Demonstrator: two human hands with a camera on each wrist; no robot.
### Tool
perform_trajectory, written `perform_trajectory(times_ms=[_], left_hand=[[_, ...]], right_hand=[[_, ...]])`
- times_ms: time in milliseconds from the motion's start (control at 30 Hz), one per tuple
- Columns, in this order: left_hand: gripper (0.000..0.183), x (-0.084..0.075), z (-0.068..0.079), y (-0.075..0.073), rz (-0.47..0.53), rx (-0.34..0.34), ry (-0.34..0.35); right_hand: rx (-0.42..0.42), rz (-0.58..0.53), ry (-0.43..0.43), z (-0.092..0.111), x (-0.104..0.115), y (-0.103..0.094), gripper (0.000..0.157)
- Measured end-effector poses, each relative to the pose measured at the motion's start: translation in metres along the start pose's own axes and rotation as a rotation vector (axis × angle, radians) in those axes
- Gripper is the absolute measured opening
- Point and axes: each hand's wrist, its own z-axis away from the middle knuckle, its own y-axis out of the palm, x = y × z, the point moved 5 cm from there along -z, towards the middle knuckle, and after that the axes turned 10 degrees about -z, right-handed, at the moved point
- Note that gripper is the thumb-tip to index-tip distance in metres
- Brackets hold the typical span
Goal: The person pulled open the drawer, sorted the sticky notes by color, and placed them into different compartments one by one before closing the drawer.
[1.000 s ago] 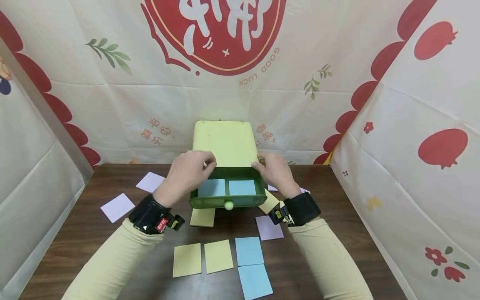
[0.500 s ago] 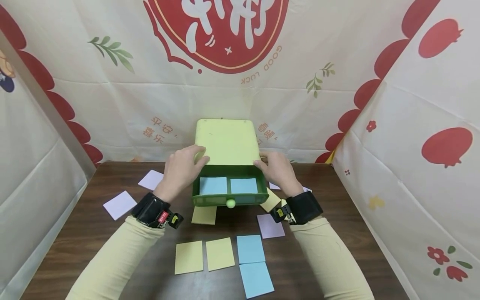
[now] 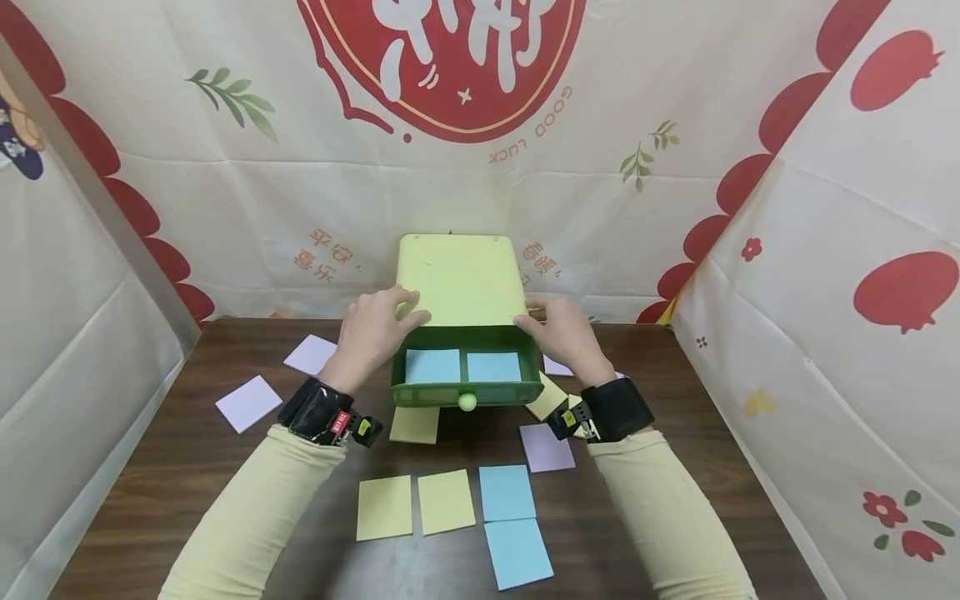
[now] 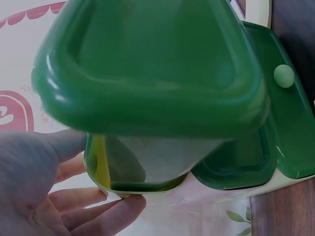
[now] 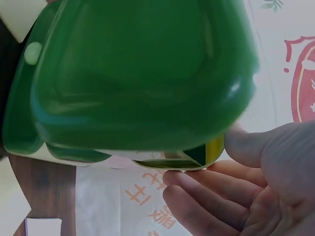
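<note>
A small drawer cabinet (image 3: 461,275) with a light green top stands at the back of the table. Its green top drawer (image 3: 427,396) is pulled out toward me, and two blue note squares (image 3: 432,367) lie in it, one each side of a divider. My left hand (image 3: 369,333) grips the cabinet's left front edge, thumb at the front and fingers along the side. At the right front corner, my right hand (image 3: 564,335) holds the other side the same way. Both wrist views show the drawer's green underside (image 4: 157,54) covering part of each thumb.
Below the cabinet lie two yellow squares (image 3: 385,508) and two blue squares (image 3: 519,552) on the dark wood table (image 3: 187,500). Lilac squares (image 3: 249,403) are scattered left and right, with more yellow ones (image 3: 414,426) by the cabinet. A printed cloth (image 3: 450,200) hangs close behind.
My left hand has shifted from above the drawer's left front toward the cabinet's left side. The right hand stays at its corner. The whole view has drifted slightly; the drawer remains out.
</note>
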Motion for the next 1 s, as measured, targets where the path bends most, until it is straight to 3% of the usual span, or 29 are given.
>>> perform_trajectory(times_ms=[233, 500, 733, 1000], left_hand=[[0.044, -0.004, -0.002, 0.001, -0.01, -0.006, 0.011], [0.045, -0.003, 0.001, 0.002, -0.02, -0.017, 0.018], [0.044, -0.002, 0.003, 0.001, -0.002, -0.029, 0.015], [0.043, -0.001, 0.003, 0.001, -0.022, -0.031, 0.02]], right_hand=[[-0.005, -0.084, 0.013, 0.0, -0.01, -0.007, 0.044], [-0.037, -0.074, -0.002, 0.009, -0.052, -0.006, 0.036], [0.07, 0.023, -0.017, 0.02, -0.087, 0.021, 0.021], [0.241, 0.141, -0.048, 0.042, -0.098, 0.068, 0.005]])
